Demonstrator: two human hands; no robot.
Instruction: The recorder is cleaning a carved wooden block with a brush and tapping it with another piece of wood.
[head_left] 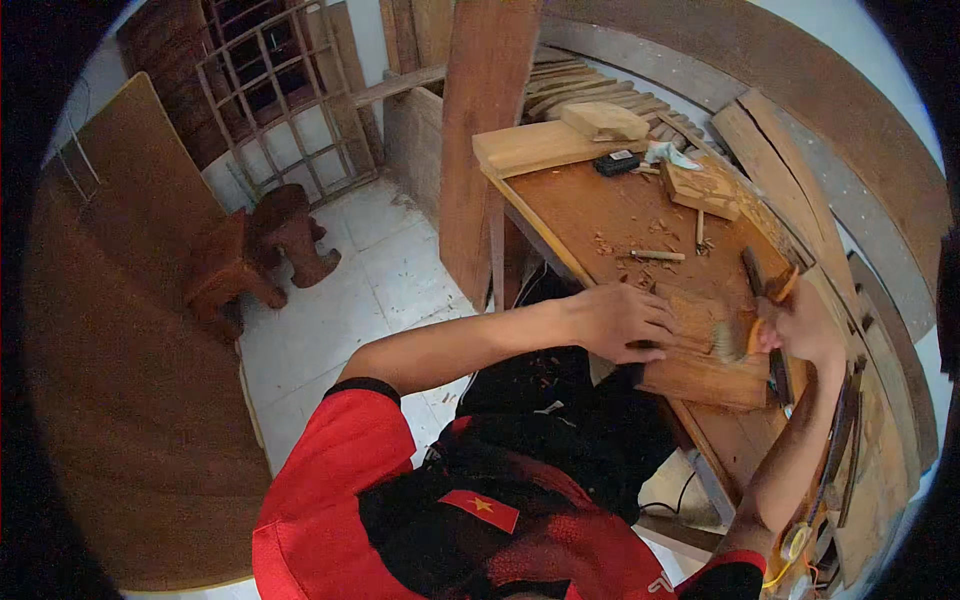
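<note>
Pressing flat, the left hand [622,322] pins a carved wooden panel [705,350] lying on the bench [600,215]; the right hand [800,325] grips a brush [735,338] on its surface (bristles touching). Short strokes along the grooves, panel pinned firmly, should clear chips best.

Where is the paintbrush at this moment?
In the head view the paintbrush is at the right, held in the right hand, its bristles on the wooden board that the left hand presses down.
</note>
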